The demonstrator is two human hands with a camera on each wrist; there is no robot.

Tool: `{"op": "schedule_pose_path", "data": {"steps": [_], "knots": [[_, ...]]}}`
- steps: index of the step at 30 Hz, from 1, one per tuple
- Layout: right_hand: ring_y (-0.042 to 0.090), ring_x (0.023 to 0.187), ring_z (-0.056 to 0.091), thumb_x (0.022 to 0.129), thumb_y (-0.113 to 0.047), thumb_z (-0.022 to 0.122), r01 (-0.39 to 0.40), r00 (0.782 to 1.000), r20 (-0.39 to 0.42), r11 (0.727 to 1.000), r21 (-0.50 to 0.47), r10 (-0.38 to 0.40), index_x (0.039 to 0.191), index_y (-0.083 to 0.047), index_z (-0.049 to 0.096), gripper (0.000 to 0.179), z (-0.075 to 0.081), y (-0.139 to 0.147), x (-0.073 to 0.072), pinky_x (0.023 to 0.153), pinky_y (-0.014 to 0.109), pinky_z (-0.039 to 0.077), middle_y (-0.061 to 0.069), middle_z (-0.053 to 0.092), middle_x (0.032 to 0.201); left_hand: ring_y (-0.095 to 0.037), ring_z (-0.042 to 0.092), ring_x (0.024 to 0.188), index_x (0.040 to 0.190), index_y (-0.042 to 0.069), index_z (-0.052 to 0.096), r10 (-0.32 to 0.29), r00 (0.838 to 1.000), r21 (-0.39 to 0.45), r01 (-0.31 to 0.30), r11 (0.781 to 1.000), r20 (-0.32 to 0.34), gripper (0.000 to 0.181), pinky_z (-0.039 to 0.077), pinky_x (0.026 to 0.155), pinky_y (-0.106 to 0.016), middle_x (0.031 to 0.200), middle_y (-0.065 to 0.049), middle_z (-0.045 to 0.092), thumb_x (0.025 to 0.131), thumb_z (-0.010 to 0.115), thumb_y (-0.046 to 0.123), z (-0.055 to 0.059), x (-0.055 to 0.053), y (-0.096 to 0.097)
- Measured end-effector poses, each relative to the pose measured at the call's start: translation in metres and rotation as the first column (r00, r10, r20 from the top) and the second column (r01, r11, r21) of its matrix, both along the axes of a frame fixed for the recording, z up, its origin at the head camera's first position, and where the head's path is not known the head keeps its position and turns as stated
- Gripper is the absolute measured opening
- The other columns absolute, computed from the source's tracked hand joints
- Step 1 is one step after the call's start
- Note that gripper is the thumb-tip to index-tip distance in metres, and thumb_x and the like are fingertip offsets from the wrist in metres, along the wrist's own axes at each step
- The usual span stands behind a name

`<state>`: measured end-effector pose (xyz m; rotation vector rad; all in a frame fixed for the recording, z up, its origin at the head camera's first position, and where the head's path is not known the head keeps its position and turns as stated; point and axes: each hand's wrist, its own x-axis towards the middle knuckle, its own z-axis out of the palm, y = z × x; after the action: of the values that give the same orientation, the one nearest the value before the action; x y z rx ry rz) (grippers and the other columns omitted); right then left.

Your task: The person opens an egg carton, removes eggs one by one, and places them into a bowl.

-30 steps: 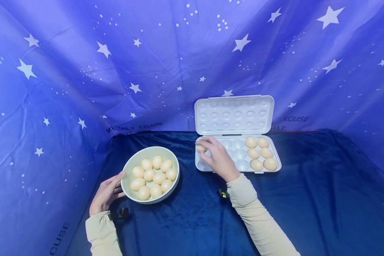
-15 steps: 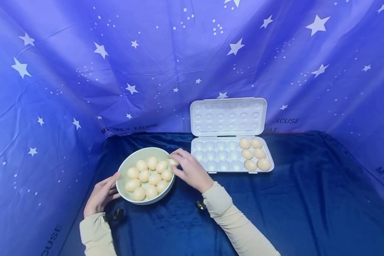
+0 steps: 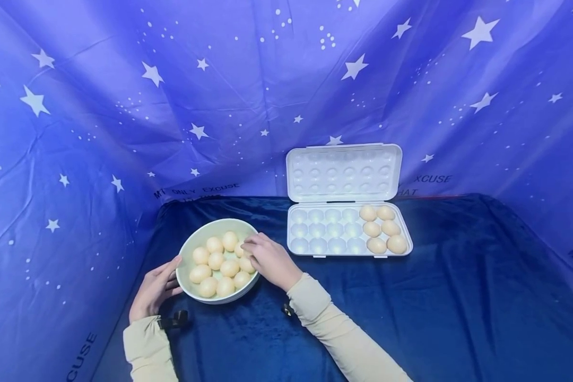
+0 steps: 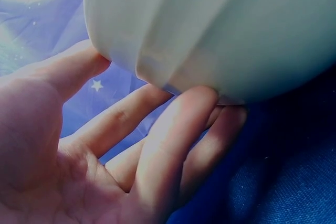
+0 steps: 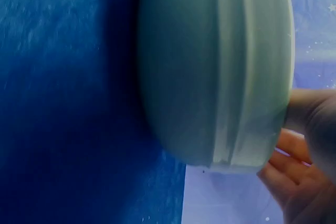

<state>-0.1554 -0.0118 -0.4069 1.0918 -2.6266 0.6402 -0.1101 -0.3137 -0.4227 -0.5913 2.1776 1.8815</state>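
A pale green bowl (image 3: 219, 228) tilts toward me on the left, with several light brown eggs (image 3: 216, 260) inside. My left hand (image 3: 150, 289) holds it from the left: in the left wrist view the thumb lies at the rim and the curled fingers support the underside of the bowl (image 4: 210, 30). At the opposite rim, my right hand (image 3: 272, 260) reaches over the edge, fingertips pinching an egg (image 3: 240, 249) largely covered by them. The right wrist view has the bowl's ridged outer wall (image 5: 184, 66) in front of that hand's fingers (image 5: 286, 174).
Behind and to the right stands an open white egg carton (image 3: 327, 252), lid (image 3: 344, 175) raised. Several eggs (image 3: 376, 245) fill its two right columns; the other hollows are bare. A dark blue cloth (image 3: 363, 318) covers the table, and a star-patterned curtain (image 3: 248, 106) hangs around.
My right hand has carried an egg left from the carton's left end to the bowl, and its fingertips are now inside the rim. The left hand keeps its hold.
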Motion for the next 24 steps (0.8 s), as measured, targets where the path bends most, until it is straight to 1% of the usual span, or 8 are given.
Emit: {"op": "schedule_pose_path", "data": {"steps": [3,6,13,16,20,22,24], "knots": [[0.018,0.118,0.058,0.091,-0.004,0.065,0.022,1.000,-0.013,0.999,0.031,-0.022,0.116,-0.010,0.073,0.027,-0.001,-0.004,-0.001,0.101,0.030,0.049,0.004,0.066,0.123,-0.003,0.069,0.085,0.148,-0.002,0.040,-0.002,1.000,-0.002,0.002,1.000,-0.001,0.077,0.059,0.076,-0.026,0.106,0.001,0.070,0.097,0.058,0.052,0.001,0.000,0.001],[0.019,0.118,0.058,0.090,-0.003,0.066,0.027,1.000,-0.008,0.999,0.035,-0.026,0.115,-0.010,0.074,0.027,-0.001,-0.006,-0.002,0.101,0.029,0.049,0.004,0.067,0.122,-0.004,0.069,0.084,0.148,-0.002,0.040,0.000,1.000,-0.003,0.000,1.000,0.000,0.076,0.059,0.076,-0.026,0.106,0.002,0.070,0.097,0.058,0.051,0.001,0.001,0.001],[0.019,0.120,0.056,0.089,-0.007,0.066,-0.009,0.999,0.036,1.000,0.017,0.009,0.122,-0.008,0.070,0.034,0.000,-0.002,-0.006,0.101,0.029,0.049,0.006,0.064,0.130,-0.005,0.070,0.084,0.148,-0.003,0.040,0.007,1.000,0.000,-0.007,1.000,-0.009,0.076,0.059,0.075,-0.026,0.105,0.002,0.070,0.097,0.058,0.051,0.001,0.001,0.000],[0.020,0.123,0.055,0.091,-0.011,0.066,-0.027,0.996,0.083,1.000,-0.009,0.028,0.126,-0.007,0.067,0.035,0.001,0.003,-0.006,0.104,0.030,0.047,0.007,0.062,0.132,-0.004,0.070,0.084,0.148,-0.003,0.040,0.008,1.000,0.000,-0.008,1.000,-0.003,0.076,0.059,0.075,-0.026,0.104,0.002,0.070,0.098,0.058,0.051,0.001,0.001,0.001],[0.022,0.128,0.053,0.094,-0.016,0.067,-0.040,0.987,0.153,0.996,-0.075,0.051,0.131,-0.004,0.062,0.038,0.002,0.013,-0.004,0.108,0.034,0.044,0.009,0.060,0.135,-0.005,0.070,0.084,0.147,-0.004,0.040,0.005,1.000,0.001,-0.005,1.000,0.003,0.076,0.059,0.076,-0.026,0.102,0.003,0.071,0.098,0.057,0.051,-0.001,0.001,0.002],[0.023,0.129,0.053,0.094,-0.017,0.068,-0.038,0.986,0.157,0.994,-0.103,0.054,0.132,-0.003,0.061,0.041,0.002,0.020,-0.002,0.109,0.036,0.044,0.010,0.060,0.135,-0.005,0.070,0.084,0.147,-0.004,0.040,0.005,1.000,0.000,-0.005,1.000,-0.001,0.076,0.059,0.075,-0.027,0.102,0.002,0.071,0.098,0.057,0.051,-0.001,0.001,0.002],[0.024,0.128,0.054,0.093,-0.016,0.069,-0.039,0.989,0.139,0.991,-0.130,0.058,0.131,-0.002,0.061,0.041,0.003,0.027,-0.002,0.107,0.037,0.046,0.011,0.061,0.133,-0.005,0.070,0.084,0.147,-0.004,0.040,0.006,1.000,-0.001,-0.006,1.000,-0.003,0.076,0.059,0.075,-0.027,0.103,0.001,0.070,0.098,0.058,0.051,-0.002,0.001,0.002]]}}
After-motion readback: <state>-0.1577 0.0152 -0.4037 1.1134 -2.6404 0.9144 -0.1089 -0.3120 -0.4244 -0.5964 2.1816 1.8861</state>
